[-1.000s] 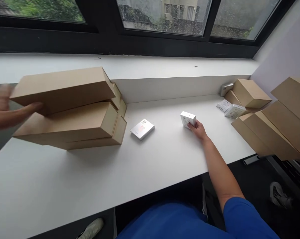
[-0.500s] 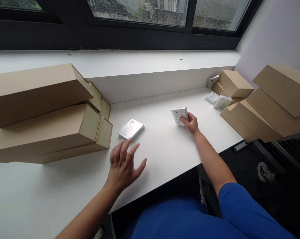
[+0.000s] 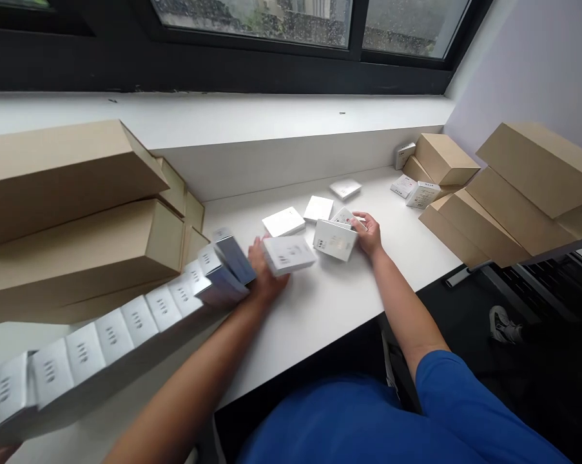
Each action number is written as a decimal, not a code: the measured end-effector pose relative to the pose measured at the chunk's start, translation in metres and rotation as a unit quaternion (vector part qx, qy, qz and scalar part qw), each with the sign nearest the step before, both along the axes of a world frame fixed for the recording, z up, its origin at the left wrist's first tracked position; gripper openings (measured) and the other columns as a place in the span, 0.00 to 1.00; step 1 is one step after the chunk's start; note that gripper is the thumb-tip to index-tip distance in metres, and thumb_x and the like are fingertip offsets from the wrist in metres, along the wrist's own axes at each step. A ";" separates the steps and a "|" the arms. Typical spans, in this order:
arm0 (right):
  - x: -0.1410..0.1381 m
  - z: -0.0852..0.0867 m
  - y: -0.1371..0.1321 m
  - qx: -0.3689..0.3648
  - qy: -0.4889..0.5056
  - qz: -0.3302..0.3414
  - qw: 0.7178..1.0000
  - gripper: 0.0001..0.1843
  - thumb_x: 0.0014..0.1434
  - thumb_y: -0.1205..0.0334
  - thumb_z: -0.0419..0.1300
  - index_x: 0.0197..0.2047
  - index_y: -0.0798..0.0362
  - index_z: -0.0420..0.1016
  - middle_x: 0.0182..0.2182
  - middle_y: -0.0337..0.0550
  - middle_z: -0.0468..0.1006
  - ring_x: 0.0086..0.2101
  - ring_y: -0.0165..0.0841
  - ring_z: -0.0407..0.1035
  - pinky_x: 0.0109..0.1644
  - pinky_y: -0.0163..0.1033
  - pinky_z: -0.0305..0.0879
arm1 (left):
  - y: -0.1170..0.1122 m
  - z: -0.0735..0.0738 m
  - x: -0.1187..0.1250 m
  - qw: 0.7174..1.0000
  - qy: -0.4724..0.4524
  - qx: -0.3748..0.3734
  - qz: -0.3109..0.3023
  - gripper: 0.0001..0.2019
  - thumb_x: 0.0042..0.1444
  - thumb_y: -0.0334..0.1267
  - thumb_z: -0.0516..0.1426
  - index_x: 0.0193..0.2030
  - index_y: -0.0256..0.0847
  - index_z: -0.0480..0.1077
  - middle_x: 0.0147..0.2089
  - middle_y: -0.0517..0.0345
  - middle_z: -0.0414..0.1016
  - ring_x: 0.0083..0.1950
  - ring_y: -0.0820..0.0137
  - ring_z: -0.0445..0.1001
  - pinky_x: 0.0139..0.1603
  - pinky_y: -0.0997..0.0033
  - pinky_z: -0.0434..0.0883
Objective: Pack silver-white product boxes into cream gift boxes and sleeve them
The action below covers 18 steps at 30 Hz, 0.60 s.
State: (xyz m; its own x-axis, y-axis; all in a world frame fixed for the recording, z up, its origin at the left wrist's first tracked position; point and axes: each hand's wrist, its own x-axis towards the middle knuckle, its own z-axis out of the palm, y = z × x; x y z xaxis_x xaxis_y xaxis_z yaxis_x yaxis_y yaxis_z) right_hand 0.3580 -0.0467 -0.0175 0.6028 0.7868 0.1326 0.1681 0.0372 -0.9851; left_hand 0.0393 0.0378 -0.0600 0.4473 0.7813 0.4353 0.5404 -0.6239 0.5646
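Observation:
My right hand [image 3: 368, 233] is closed on a small white printed box [image 3: 343, 216], held just above the white table. Another white box [image 3: 336, 240] stands tilted in front of it. My left hand [image 3: 266, 267] is amid tumbling boxes. A blurred white box [image 3: 289, 254] hides part of its fingers, so its grip is unclear. From the lower left a long row of white boxes [image 3: 111, 335] slants up to my left wrist, its far end toppling apart. Under the row's near end, part of another person's hand [image 3: 0, 454] shows.
More white boxes, a blank-faced one [image 3: 283, 221] among them, lie by the back ledge. Large brown cartons [image 3: 78, 251] are stacked at left, more cartons [image 3: 517, 219] at right, with several small boxes [image 3: 422, 194] beside them. A shoe [image 3: 504, 324] shows below the table.
A row of white boxes has come in from the left, and several boxes now lie scattered between my hands. My left hand has moved up and right; my right hand still holds its box.

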 end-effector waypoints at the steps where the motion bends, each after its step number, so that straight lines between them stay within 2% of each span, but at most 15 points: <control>1: -0.001 0.000 0.000 0.001 -0.003 -0.007 1.000 0.37 0.52 0.27 0.69 0.51 0.49 0.78 0.38 0.46 0.86 0.37 0.40 0.79 0.44 0.45 0.76 | 0.000 -0.001 0.002 1.000 0.001 0.005 -0.014 0.35 0.63 0.48 0.64 0.73 0.35 0.66 0.78 0.31 0.64 0.82 0.36 0.59 0.82 0.28 0.57; 5: -0.004 0.003 -0.001 0.002 -0.008 -0.018 1.000 0.36 0.53 0.28 0.69 0.51 0.50 0.78 0.38 0.47 0.86 0.37 0.40 0.79 0.43 0.45 0.76 | -0.003 0.001 -0.002 0.996 0.025 0.010 -0.082 0.36 0.64 0.43 0.59 0.76 0.32 0.60 0.79 0.33 0.63 0.83 0.44 0.60 0.83 0.42 0.62; 8: -0.005 0.004 -0.002 0.000 -0.012 -0.018 1.000 0.37 0.54 0.27 0.68 0.52 0.50 0.78 0.39 0.47 0.87 0.37 0.40 0.80 0.43 0.45 0.77 | -0.007 0.006 -0.007 0.992 0.039 0.013 -0.118 0.39 0.61 0.41 0.62 0.77 0.32 0.58 0.76 0.33 0.67 0.80 0.45 0.65 0.83 0.43 0.63; 11: -0.004 0.001 -0.001 -0.003 -0.018 -0.036 0.999 0.38 0.54 0.26 0.68 0.53 0.50 0.77 0.40 0.48 0.86 0.38 0.41 0.80 0.44 0.46 0.77 | -0.013 0.010 -0.007 0.993 0.044 -0.001 -0.108 0.45 0.58 0.39 0.64 0.80 0.35 0.53 0.76 0.32 0.67 0.79 0.43 0.66 0.81 0.40 0.66; 15: 0.004 -0.005 0.002 0.005 -0.012 -0.114 0.993 0.41 0.60 0.27 0.61 0.62 0.51 0.70 0.47 0.52 0.85 0.47 0.44 0.81 0.51 0.47 0.78 | -0.023 0.018 -0.010 0.997 0.008 -0.031 -0.066 0.54 0.60 0.40 0.65 0.84 0.36 0.37 0.81 0.30 0.60 0.80 0.43 0.65 0.76 0.41 0.71; 16: 0.007 -0.006 0.003 0.005 -0.007 -0.136 0.991 0.41 0.62 0.28 0.59 0.65 0.51 0.67 0.50 0.54 0.84 0.49 0.44 0.81 0.52 0.48 0.78 | -0.026 0.021 -0.012 0.997 0.000 -0.027 -0.067 0.53 0.61 0.40 0.65 0.84 0.37 0.38 0.80 0.31 0.60 0.80 0.43 0.65 0.76 0.41 0.71; 18: 0.011 -0.008 0.004 0.006 0.007 -0.169 0.986 0.41 0.65 0.32 0.56 0.70 0.51 0.60 0.57 0.58 0.81 0.52 0.46 0.80 0.52 0.50 0.79 | -0.033 0.024 -0.015 0.996 0.002 -0.007 -0.086 0.45 0.62 0.36 0.62 0.83 0.41 0.47 0.79 0.35 0.63 0.79 0.46 0.66 0.77 0.42 0.71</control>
State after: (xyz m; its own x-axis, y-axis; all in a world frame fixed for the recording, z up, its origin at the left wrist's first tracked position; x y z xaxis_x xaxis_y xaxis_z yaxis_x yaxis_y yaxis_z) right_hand 0.3694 -0.0429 -0.0257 0.8317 0.5398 0.1302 0.1596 -0.0078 -0.9871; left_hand 0.0241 0.0048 -0.0358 0.5765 0.6991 0.4231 0.4291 -0.6996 0.5713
